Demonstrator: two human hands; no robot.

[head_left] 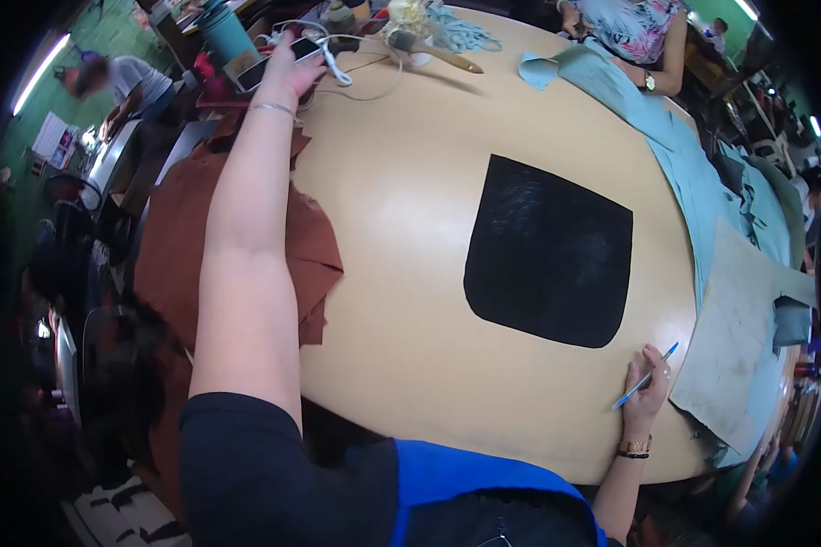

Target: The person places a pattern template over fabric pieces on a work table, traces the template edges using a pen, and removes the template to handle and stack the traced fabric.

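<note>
My left arm is stretched to the far left of the table, where my left hand is at a dark phone-like object beside a white cable. Its fingers are partly spread, and its grip on the object cannot be made out. Near the front right edge, my right hand holds a blue pen between its fingers. A black flat piece with rounded lower corners lies on the tan table, up and left of my right hand.
Brown material lies under my left arm. Light blue sheets and a grey sheet cover the right edge. A brush and a teal container are at the back. Across the table is a person.
</note>
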